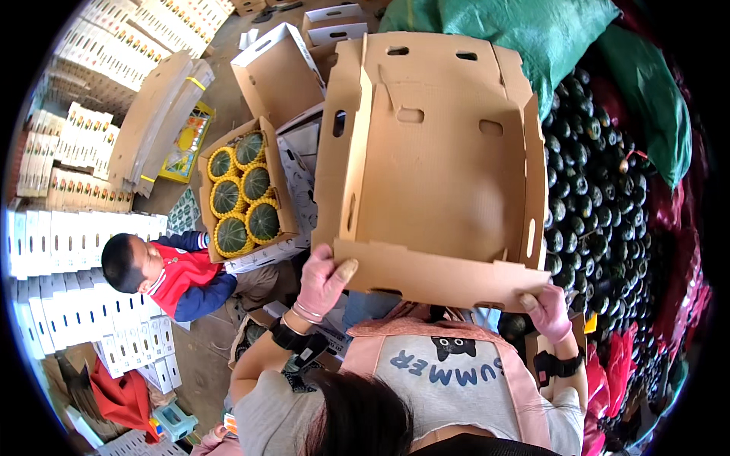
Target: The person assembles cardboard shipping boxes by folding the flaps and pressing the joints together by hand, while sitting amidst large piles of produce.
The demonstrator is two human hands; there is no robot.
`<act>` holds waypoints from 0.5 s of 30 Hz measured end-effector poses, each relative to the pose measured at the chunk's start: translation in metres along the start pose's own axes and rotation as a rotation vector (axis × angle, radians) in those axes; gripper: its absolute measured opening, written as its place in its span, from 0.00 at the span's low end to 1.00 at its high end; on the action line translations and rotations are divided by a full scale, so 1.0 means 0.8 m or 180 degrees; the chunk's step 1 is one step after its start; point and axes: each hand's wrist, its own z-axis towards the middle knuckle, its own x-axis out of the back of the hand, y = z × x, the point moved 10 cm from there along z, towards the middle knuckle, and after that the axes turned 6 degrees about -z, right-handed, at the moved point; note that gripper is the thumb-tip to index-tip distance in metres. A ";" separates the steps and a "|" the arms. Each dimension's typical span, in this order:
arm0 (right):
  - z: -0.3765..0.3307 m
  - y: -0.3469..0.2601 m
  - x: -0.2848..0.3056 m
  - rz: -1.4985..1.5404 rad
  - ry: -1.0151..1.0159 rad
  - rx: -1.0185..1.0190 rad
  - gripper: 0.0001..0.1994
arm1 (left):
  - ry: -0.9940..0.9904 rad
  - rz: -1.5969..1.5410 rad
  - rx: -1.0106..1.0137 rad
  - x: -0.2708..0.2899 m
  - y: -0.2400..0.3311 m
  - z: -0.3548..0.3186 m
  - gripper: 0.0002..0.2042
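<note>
A brown cardboard box point(435, 178), its inside bare, lies before me with its side walls standing up. Its near wall is tilted toward me. My left hand point(319, 285), in a pink glove, grips the left corner of that wall, thumb on top. At the right corner, my right hand point(549, 311), gloved the same way, is closed on the cardboard edge. Beneath and left of this box lies a further flat cardboard piece point(327, 182). Farther left, a filled carton point(287, 209) holds several dark green squashes point(257, 184) in yellow foam nets.
A person in a red and blue jacket point(190, 273) is beside the filled carton. Stacked white cartons point(91, 243) line the left. A large pile of dark green squashes point(593, 197) covers the right, with a green sack point(517, 38) at the back. Open cartons point(277, 76) stand behind.
</note>
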 end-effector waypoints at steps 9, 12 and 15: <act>0.010 -0.113 -0.015 -0.2328 0.0734 0.1272 0.44 | -0.1429 0.2448 -0.2047 -0.106 0.075 -0.014 0.30; 0.049 -0.114 -0.070 -0.2312 -0.0078 0.1213 0.35 | -0.1861 0.2618 -0.1894 -0.128 0.067 -0.007 0.34; 0.061 -0.075 -0.111 -0.1408 -0.1306 0.0907 0.32 | -0.2649 0.2659 -0.1347 -0.147 0.034 -0.004 0.32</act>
